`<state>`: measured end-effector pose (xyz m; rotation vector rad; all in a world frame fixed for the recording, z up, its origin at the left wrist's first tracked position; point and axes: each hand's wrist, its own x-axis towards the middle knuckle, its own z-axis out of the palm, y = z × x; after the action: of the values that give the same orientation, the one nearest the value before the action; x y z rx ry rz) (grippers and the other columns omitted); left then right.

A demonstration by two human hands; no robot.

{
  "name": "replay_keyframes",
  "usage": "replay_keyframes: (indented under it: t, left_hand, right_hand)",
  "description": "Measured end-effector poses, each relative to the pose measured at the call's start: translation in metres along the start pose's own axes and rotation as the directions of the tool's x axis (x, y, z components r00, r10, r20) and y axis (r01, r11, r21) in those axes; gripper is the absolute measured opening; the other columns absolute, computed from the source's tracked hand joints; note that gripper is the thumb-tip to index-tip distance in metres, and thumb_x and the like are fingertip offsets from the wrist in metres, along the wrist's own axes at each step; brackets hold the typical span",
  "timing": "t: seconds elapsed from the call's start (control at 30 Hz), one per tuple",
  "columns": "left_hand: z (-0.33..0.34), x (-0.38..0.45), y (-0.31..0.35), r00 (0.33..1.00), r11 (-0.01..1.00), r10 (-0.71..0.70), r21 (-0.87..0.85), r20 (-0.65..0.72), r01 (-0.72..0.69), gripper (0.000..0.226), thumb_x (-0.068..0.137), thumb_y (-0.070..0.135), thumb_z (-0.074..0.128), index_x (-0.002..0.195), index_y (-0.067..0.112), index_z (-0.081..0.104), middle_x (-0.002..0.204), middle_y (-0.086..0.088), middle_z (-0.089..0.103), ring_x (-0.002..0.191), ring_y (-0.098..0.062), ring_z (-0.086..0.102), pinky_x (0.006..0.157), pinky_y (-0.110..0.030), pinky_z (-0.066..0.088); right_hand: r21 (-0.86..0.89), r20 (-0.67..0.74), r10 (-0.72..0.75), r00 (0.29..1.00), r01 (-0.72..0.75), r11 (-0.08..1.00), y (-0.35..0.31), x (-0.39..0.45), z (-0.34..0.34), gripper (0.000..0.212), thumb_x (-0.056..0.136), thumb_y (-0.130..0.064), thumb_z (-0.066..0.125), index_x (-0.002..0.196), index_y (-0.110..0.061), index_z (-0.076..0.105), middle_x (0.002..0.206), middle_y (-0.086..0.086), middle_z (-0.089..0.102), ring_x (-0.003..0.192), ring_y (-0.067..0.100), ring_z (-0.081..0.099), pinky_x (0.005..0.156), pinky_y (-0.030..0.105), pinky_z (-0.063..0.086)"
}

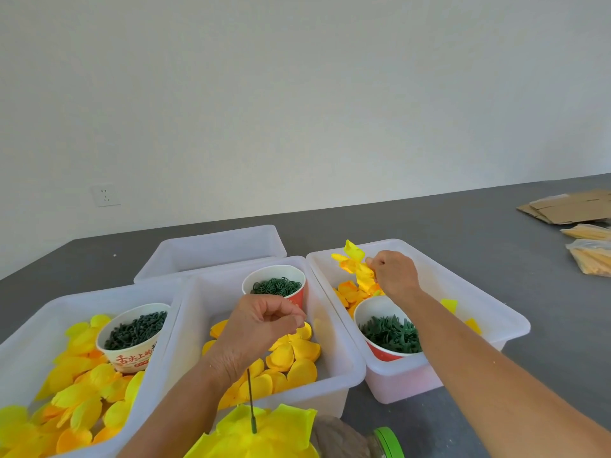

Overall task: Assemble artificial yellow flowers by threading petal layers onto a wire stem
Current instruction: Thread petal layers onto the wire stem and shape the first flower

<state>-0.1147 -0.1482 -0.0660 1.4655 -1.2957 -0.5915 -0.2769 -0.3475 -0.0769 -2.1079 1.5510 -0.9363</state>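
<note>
— Where is the wire stem point(251, 404)?

— Pinched in my left hand point(261, 328), hanging into a yellow flower point(264, 434).

— Your right hand point(395, 276)?

— Its fingers grip a petal layer point(358, 269) above the right bin point(496, 312) on the floor.

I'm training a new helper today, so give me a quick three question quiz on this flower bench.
1. True or false: the right hand holds yellow petals over the right bin.
2. How many paper cups of green parts stand in the bins?
3. What does the left hand pinch: A) wire stem, B) paper cup, C) cardboard?

Key: 1 true; 2 three; 3 A.
</note>
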Motion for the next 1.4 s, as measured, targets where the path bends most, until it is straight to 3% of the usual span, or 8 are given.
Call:
replay_keyframes:
  t: [0.17,0.33,0.53,0.8,0.93,1.03,1.27,1.4]
  left_hand:
    - [0.000,0.000,-0.001,1.000,1.000,-0.001,0.023,0.007,0.001,0.013,0.078,-0.002,0.068,0.074,0.009,0.073,0.075,-0.014,0.072,0.069,-0.018,0.064,0.070,-0.027,0.054]
    - [-0.001,0.002,-0.003,1.000,0.999,0.003,0.042,0.025,-0.004,0.016,0.078,-0.003,0.068,0.071,0.011,0.073,0.067,-0.007,0.070,0.066,-0.013,0.062,0.068,-0.027,0.052]
    - [0.000,0.004,-0.006,0.999,0.998,0.011,0.066,0.038,-0.013,0.018,0.077,-0.002,0.069,0.069,0.014,0.074,0.065,-0.002,0.070,0.063,-0.008,0.063,0.064,-0.020,0.052]
    - [0.001,0.005,-0.008,1.000,0.997,-0.007,0.077,0.024,0.005,0.015,0.078,0.002,0.070,0.071,0.015,0.074,0.069,-0.010,0.071,0.066,-0.016,0.062,0.067,-0.031,0.051]
    - [0.002,0.005,-0.009,1.000,0.997,-0.006,0.083,0.026,0.004,0.016,0.078,0.002,0.070,0.070,0.016,0.073,0.068,-0.008,0.071,0.062,-0.009,0.062,0.064,-0.024,0.051]
    - [0.002,0.006,-0.011,1.000,0.995,-0.004,0.095,0.029,0.002,0.018,0.079,0.002,0.069,0.069,0.017,0.073,0.063,-0.002,0.069,0.061,-0.008,0.060,0.063,-0.022,0.050]
    - [0.010,0.021,-0.005,0.995,0.996,-0.008,0.085,-0.098,0.016,0.012,0.084,0.015,0.067,0.073,0.019,0.071,0.071,-0.005,0.071,0.065,-0.012,0.061,0.070,-0.028,0.052]
    - [0.021,0.038,0.006,0.995,0.998,-0.054,-0.040,-0.084,0.051,0.023,0.081,0.032,0.070,0.099,0.018,0.067,0.089,0.003,0.070,0.071,-0.003,0.066,0.067,-0.020,0.055]
  right_hand:
    - [-0.061,-0.084,0.036,0.996,-0.041,0.997,-0.001,-0.002,0.001,0.037,0.095,-0.025,0.046,0.059,-0.014,0.043,0.078,0.011,0.052,0.078,0.028,0.047,0.066,0.031,0.033]
    - [-0.144,0.012,-0.097,0.995,0.098,0.985,-0.005,-0.008,0.011,0.035,0.087,0.002,0.044,0.117,-0.012,0.056,0.106,0.014,0.063,0.101,0.031,0.055,0.073,0.031,0.041]
    - [-0.335,0.078,-0.252,0.965,0.263,0.905,-0.018,-0.013,0.023,0.025,0.080,0.007,0.042,0.097,-0.003,0.057,0.102,0.016,0.060,0.098,0.031,0.055,0.069,0.030,0.035]
    - [0.071,-0.115,0.018,0.993,-0.010,0.997,-0.013,-0.014,0.014,0.024,0.085,0.003,0.049,0.106,-0.005,0.057,0.104,0.015,0.062,0.100,0.033,0.055,0.074,0.030,0.038]
    - [0.111,-0.085,0.136,0.987,-0.126,0.986,-0.010,-0.009,0.008,0.033,0.089,-0.003,0.047,0.057,-0.011,0.045,0.066,0.006,0.050,0.076,0.027,0.049,0.064,0.030,0.034]
    - [0.095,-0.080,0.165,0.983,-0.158,0.983,-0.010,-0.008,0.007,0.039,0.091,-0.005,0.047,0.054,-0.013,0.036,0.061,0.005,0.043,0.073,0.025,0.044,0.062,0.027,0.029]
    - [0.121,-0.152,0.008,0.988,0.011,0.993,-0.021,-0.017,0.006,0.039,0.089,-0.011,0.051,0.051,-0.012,0.043,0.054,0.003,0.045,0.066,0.027,0.045,0.057,0.030,0.025]
    - [0.009,-0.163,-0.201,0.966,0.205,0.979,-0.032,-0.031,0.007,0.020,0.089,-0.017,0.056,0.083,-0.003,0.069,0.086,0.015,0.066,0.085,0.032,0.058,0.072,0.034,0.038]
